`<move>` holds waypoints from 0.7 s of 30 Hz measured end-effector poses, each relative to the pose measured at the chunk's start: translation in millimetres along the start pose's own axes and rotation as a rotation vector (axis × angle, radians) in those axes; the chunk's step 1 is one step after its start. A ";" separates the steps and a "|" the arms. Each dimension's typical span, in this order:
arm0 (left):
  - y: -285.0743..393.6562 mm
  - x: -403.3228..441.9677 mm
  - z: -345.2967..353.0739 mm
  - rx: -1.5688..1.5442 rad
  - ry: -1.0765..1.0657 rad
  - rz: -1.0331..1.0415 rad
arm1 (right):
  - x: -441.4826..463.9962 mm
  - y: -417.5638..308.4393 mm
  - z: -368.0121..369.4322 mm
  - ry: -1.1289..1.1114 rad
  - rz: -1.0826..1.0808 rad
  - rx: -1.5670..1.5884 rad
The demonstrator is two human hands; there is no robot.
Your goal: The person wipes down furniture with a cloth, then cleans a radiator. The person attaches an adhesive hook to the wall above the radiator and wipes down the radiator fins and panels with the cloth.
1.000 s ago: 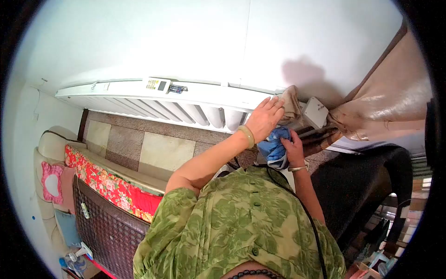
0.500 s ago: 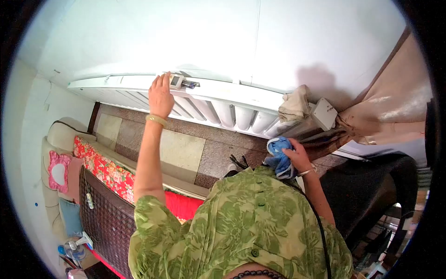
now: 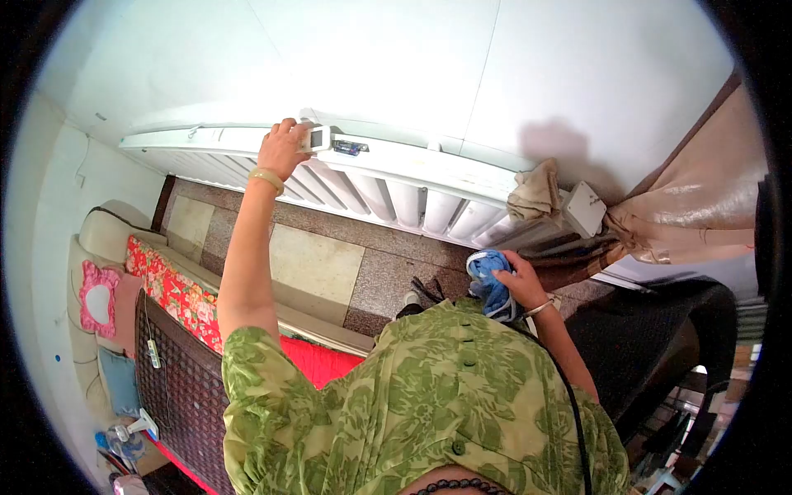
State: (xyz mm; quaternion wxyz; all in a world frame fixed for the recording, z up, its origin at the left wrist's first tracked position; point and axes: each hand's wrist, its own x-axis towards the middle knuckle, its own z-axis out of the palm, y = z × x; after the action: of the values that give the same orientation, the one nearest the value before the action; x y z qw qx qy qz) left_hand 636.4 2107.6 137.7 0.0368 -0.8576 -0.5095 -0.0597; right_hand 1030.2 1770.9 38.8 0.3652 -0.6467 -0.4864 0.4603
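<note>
My left hand (image 3: 283, 147) reaches to the top of the white radiator (image 3: 239, 140). Its fingers are closed on the left side of a small white device with a dark screen (image 3: 318, 139); part of the device is hidden behind them. Just right of it, on the radiator top, lies a small dark-blue item (image 3: 350, 148), too small to name. Near my waist, my right hand (image 3: 525, 282) grips a crumpled blue cloth (image 3: 490, 276), bunched under the thumb and fingers.
A beige cloth (image 3: 535, 190) drapes over the radiator's right end, beside a white box (image 3: 584, 208) and a gathered curtain (image 3: 676, 198). At left stands a sofa with a red floral cover (image 3: 173, 285) and a brown mat (image 3: 177, 379). A black-covered chair (image 3: 652, 338) is at right.
My left hand has shifted slightly up, its fingers now more curled at the white device, which sits at a different tilt. My right hand still holds the blue cloth. The view has turned slightly.
</note>
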 end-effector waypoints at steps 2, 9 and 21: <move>-14.2 -3.2 8.8 0.027 0.074 0.001 | -0.7 -2.2 -0.7 -0.015 0.017 0.006; 49.5 -42.0 -30.0 -0.261 0.182 0.039 | -1.3 6.0 -2.1 0.047 0.095 0.005; 257.8 8.8 14.4 -0.514 0.216 0.618 | -2.0 -3.6 4.4 0.020 0.076 0.045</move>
State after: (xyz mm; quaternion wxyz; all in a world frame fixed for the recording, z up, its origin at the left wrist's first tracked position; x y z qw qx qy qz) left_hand 867.9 1993.8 124.0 -0.1091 -0.9402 -0.1899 -0.2607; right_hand 1024.8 1770.1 41.2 0.3668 -0.6608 -0.4474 0.4780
